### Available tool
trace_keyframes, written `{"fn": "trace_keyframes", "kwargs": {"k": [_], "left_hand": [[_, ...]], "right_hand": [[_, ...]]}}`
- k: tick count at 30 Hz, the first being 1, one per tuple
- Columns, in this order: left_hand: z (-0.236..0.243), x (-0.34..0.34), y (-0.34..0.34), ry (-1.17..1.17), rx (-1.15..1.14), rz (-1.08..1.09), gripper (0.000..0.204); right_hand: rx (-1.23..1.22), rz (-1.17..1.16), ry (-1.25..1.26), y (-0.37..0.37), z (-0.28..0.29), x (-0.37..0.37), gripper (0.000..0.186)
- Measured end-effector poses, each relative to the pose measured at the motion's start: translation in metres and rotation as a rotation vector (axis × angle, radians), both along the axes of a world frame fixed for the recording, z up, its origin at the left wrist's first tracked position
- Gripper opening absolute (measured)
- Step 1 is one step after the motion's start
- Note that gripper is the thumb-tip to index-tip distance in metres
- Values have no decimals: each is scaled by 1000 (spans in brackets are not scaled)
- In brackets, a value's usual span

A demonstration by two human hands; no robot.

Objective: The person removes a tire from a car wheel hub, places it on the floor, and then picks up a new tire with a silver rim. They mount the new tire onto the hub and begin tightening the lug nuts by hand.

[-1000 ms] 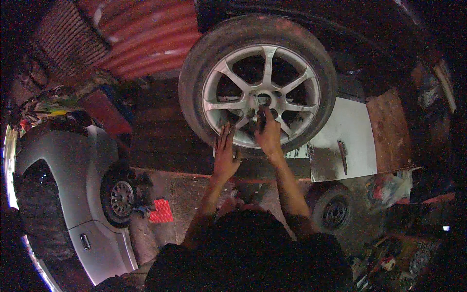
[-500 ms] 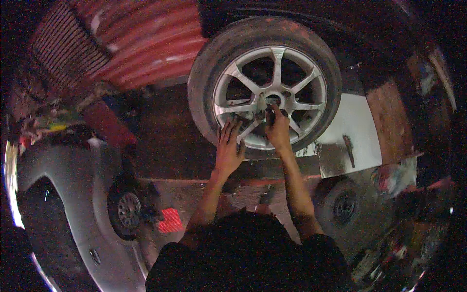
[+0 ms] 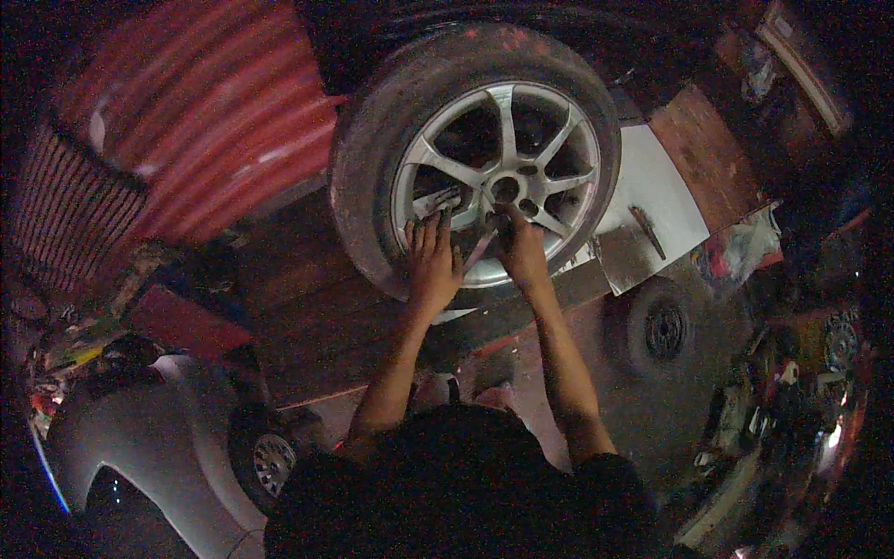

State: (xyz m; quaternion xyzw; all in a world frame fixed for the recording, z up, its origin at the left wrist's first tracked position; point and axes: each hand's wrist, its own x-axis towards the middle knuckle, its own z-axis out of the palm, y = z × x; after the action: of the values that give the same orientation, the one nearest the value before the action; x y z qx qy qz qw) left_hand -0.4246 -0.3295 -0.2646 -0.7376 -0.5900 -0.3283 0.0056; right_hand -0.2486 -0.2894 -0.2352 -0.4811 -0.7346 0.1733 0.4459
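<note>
A tyre (image 3: pixel 358 200) on a silver spoked wheel rim (image 3: pixel 504 104) fills the upper middle, its outer face toward me. My left hand (image 3: pixel 433 265) lies against the rim's lower left with the fingers stretched out and dark at the tips. My right hand (image 3: pixel 523 252) is just below the wheel's hub (image 3: pixel 506 189), its fingers bent and drawn together by the bolt holes. Whatever those fingertips may hold is hidden in shadow. Behind the spokes it is too dark to make out parts.
Red corrugated metal (image 3: pixel 223 102) stands at upper left. A white panel (image 3: pixel 656 191) with a dark stain lies right of the tyre. Another wheel (image 3: pixel 663 328) is on the floor at right. At lower left is a grey car body panel (image 3: pixel 168 424) beside a smaller wheel (image 3: pixel 273 464).
My view has turned, so the surroundings sit tilted and the tyre appears further left. My right fingers have slid slightly down off the hub's centre hole, which now shows. The left hand stays on the rim.
</note>
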Motion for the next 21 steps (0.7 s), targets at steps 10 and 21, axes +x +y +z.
{"fn": "trace_keyframes", "kwargs": {"k": [10, 21], "left_hand": [[-5, -9, 0, -1, -49, -60, 85], [-2, -5, 1, 4, -91, -31, 86]], "right_hand": [[-180, -31, 43, -4, 3, -1, 49], [-196, 29, 68, 6, 5, 11, 51]]}}
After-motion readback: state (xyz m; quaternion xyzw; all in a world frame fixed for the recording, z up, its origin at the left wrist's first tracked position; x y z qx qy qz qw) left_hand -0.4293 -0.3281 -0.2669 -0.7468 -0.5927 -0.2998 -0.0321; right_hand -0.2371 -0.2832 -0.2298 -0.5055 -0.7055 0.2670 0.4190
